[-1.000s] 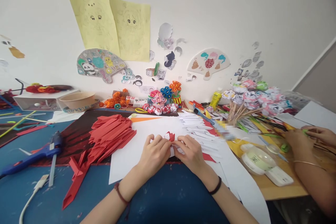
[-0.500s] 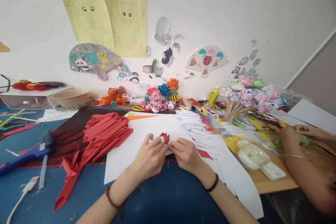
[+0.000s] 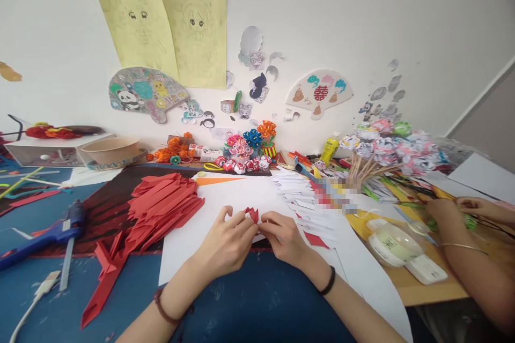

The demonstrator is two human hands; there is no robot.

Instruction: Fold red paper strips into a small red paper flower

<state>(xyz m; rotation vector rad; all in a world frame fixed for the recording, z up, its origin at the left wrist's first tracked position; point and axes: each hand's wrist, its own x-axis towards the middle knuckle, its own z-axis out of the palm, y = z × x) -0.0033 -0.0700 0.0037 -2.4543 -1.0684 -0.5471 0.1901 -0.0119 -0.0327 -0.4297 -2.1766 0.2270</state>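
Observation:
A small folded red paper piece (image 3: 251, 214) shows between my two hands, above white paper sheets (image 3: 181, 249). My left hand (image 3: 229, 238) is closed round its lower left side, with the index finger raised in a bend. From the right, my right hand (image 3: 285, 236) meets it with thumb and fingers pinched together at its edge. The fingers hide the lower part of the piece. A pile of folded red paper strips (image 3: 161, 206) lies left of my hands, and folded white strips (image 3: 298, 198) lie to the right.
At the left are a blue glue gun (image 3: 60, 233) and a white cable (image 3: 38, 297). A clear bottle (image 3: 392, 244) stands at the right, near another person's hands (image 3: 446, 214) holding green material. Paper flowers (image 3: 386, 144) and a beige bowl (image 3: 110, 151) are at the back.
The view has shifted slightly, so most things on the right sit a little farther right. My fingers have moved only slightly around the red piece.

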